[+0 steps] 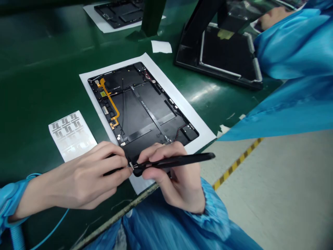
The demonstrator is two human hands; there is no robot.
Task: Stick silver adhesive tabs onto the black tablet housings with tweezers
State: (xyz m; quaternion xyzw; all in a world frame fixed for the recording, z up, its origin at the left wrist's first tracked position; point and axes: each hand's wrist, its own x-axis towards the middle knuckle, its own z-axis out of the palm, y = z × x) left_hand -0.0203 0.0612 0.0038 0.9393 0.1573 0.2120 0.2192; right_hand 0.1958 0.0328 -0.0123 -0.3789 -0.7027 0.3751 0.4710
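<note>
Your left hand and right hand are close together at the lower edge of an open black tablet chassis. Your right hand pinches slim black tweezers in a pen grip, their metal tips just beside your left fingertips. Those curled fingers reach over the chassis edge; you can't tell whether they grip anything.

The chassis lies tilted in the view on a white paper sheet, with an orange flex cable running along its left side. No writing on it can be read. A pale sheet of silvery printed stickers sits just beside your left hand, its marks too small to read.

A strip of green bench mat separates the paper's right edge from a black, white-edged frame. The bench's worn front edge runs just below your hands, and your blue sleeve hangs past it. Farther up lie a white paper scrap and another black chassis. A co-worker's blue gown fills the upper right, above a pale floor with yellow-and-black hazard tape.
</note>
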